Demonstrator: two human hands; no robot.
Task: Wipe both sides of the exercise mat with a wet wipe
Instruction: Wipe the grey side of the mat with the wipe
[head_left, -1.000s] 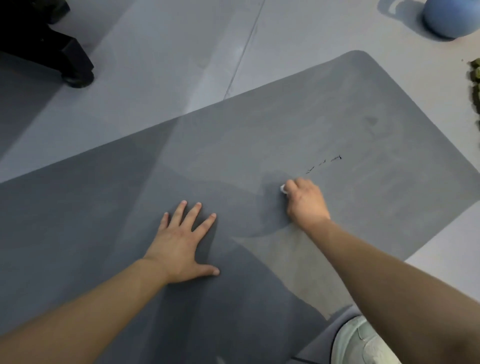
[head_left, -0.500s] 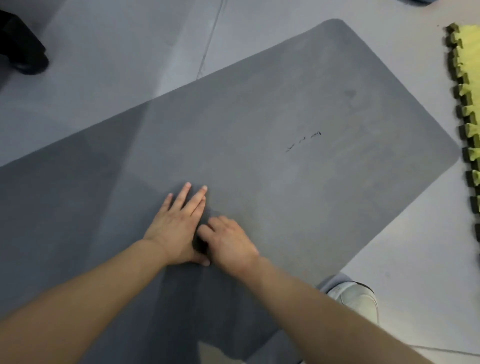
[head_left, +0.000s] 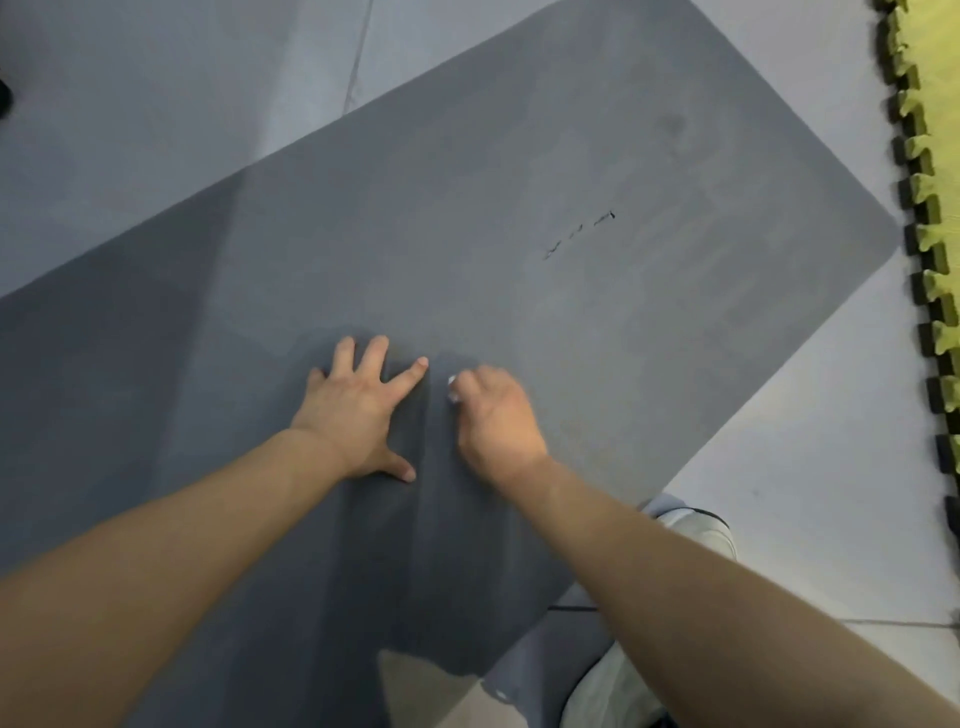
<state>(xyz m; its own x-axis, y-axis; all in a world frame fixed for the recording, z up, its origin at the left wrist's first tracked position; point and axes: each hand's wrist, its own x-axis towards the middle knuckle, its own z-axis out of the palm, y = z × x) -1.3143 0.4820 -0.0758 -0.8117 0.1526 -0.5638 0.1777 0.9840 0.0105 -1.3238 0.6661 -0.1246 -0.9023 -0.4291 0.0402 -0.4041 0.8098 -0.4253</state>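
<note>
Right hand: curled on the wet wipe, back out from beside the left (mid-stroke, I'd say).
Left hand: splayed flat, still pinning the exercise mat.

A pale grey tiled floor is seen, crossed by a thin joint line. Along its right edge, yellow-green interlocking foam tiles are laid. A broad shadow is cast over the left side.
</note>
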